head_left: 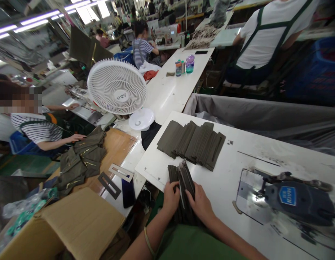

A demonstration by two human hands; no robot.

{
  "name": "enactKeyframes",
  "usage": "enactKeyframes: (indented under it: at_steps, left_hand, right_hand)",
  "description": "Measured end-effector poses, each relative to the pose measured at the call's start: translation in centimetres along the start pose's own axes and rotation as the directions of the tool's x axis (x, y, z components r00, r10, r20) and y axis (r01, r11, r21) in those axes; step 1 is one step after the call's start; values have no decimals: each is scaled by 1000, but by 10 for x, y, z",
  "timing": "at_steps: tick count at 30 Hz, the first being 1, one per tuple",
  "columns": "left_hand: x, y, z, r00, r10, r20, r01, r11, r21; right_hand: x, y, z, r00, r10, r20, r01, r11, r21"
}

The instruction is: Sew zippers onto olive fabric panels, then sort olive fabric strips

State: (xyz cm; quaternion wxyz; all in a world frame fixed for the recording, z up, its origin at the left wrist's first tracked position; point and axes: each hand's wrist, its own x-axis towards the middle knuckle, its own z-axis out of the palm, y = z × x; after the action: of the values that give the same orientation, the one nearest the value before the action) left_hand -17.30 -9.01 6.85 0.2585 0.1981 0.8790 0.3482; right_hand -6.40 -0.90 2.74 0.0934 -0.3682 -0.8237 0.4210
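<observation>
A bundle of dark olive fabric pieces (185, 180) stands on edge at the near edge of the white table, close to my body. My left hand (171, 196) is closed around its left side, thumb near the top. On the right side my right hand (199, 202) grips the same bundle, its fingers partly hidden behind the cloth. The bundle's lower end reaches down to my green apron (194, 242). Just beyond my hands lies a fanned-out row of similar olive fabric pieces (193, 142), overlapping one another.
A sewing machine (297, 198) is at the right on the white table (218, 184). Left are a phone (128, 191), two slotted templates (109, 185), a cardboard box (83, 220) and a white fan (117, 86). A co-worker (37, 126) handles olive pieces (86, 155) across the wooden board.
</observation>
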Motion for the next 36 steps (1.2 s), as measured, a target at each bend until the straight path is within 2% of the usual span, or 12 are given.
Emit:
enactKeyframes:
  at_steps: [13,36]
  left_hand:
    - [-1,-4,5,999,-40,-1,40,999,-33]
    - [-1,-4,0,1000,-18,18,19,997,-75]
  right_hand:
    - [2,3,4,999,-34,19,30,981,193]
    - [3,-3,-1,999,-27,22,20,965,262]
